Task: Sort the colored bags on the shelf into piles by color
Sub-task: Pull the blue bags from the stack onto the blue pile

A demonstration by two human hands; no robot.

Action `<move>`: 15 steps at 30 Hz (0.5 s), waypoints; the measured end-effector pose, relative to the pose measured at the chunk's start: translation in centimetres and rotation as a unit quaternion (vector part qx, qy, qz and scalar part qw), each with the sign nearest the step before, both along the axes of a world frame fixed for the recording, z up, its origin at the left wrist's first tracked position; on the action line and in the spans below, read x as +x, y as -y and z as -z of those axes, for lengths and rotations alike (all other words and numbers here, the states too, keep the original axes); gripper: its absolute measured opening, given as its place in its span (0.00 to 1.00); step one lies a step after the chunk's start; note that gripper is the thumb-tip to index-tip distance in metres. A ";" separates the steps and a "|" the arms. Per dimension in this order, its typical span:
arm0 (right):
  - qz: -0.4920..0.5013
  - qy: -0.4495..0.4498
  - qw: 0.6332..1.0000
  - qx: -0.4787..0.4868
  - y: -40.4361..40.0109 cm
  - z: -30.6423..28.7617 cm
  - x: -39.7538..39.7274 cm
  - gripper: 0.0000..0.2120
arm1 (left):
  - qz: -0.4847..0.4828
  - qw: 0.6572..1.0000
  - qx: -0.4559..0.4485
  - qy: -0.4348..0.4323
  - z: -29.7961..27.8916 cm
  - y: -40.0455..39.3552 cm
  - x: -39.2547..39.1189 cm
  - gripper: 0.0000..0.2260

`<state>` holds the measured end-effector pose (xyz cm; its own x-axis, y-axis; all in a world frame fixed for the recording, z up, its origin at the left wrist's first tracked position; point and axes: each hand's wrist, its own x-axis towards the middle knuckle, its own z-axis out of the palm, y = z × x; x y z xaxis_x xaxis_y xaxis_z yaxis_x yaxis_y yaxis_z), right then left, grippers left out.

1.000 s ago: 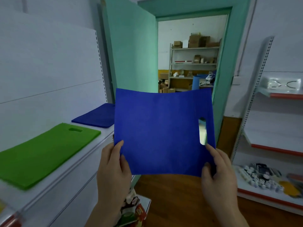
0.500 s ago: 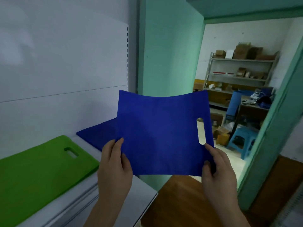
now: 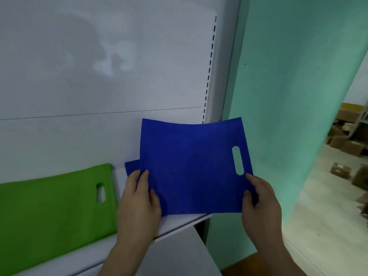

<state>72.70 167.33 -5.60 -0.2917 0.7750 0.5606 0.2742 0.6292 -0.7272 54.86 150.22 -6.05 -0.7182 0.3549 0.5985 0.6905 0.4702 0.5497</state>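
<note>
**Held item: blue bag, above the blue pile at the shelf's right end**

Item: flat royal-blue non-woven fabric bag with an oval cut-out handle (image 3: 191, 166). You hold it by its two lower corners, sheet tilted up and away from you, top edge bowed, handle slot at the right side.

Left hand (image 3: 139, 198): pinches the lower-left corner, thumb on the near face, fingers curled over the edge.

Right hand (image 3: 260, 202): pinches the lower-right corner just below the slot, thumb on the near face.

Destination: stack of matching blue fabric bags (image 3: 131, 168), lying flat on the white metal shelf (image 3: 179, 222). Only its left corner shows; the rest sits hidden behind the held bag. The pile lies directly beyond and below your fingers, so the move is judged to be forward and down.

Neighbour: flat green fabric bags with a cut-out handle (image 3: 53, 206), to the left, apart from the blue pile with bare shelf between.

Room: the shelf's right end lies just below the held bag, beside the mint-green door panel (image 3: 288, 96). The white back panel (image 3: 99, 76) stands close behind. Drift leftward is the safer error.
</note>
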 end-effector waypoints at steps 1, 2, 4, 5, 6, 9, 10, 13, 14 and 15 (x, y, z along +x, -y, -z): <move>-0.022 0.004 1.000 0.001 -1.2 0.1 -0.6 0.18 | -0.024 1.000 -0.014 0.004 0.1 -0.5 -0.1 0.22; -0.042 0.006 0.999 0.004 -2.3 0.2 -1.1 0.19 | -0.046 0.999 -0.026 0.008 0.3 -0.9 -0.1 0.22; -0.077 0.011 0.997 0.014 -4.4 0.4 -1.9 0.19 | -0.085 0.995 -0.047 0.007 0.6 -1.8 0.0 0.22; -0.091 0.018 0.996 0.014 -5.5 0.5 -2.3 0.19 | -0.100 0.993 -0.057 0.003 0.8 -2.2 0.1 0.22; -0.104 0.031 0.994 0.010 -6.4 0.5 -2.8 0.19 | -0.116 0.991 -0.069 0.001 1.1 -2.5 0.2 0.22; -0.144 0.083 0.986 0.016 -8.4 1.1 -4.1 0.19 | -0.168 0.979 -0.113 0.010 1.9 -2.9 0.4 0.21; -0.155 0.096 0.983 0.030 -8.8 1.4 -4.4 0.19 | -0.182 0.975 -0.127 0.005 2.2 -3.0 0.4 0.21; -0.161 0.125 0.978 0.051 -9.8 2.3 -5.3 0.19 | -0.218 0.960 -0.172 -0.019 2.9 -3.2 0.3 0.20; -0.156 0.135 0.977 0.050 -10.0 2.4 -5.6 0.19 | -0.225 0.957 -0.183 -0.026 3.0 -3.2 0.2 0.19; -0.152 0.148 0.976 0.050 -10.1 2.5 -5.8 0.19 | -0.231 0.954 -0.191 -0.032 3.2 -3.2 0.1 0.18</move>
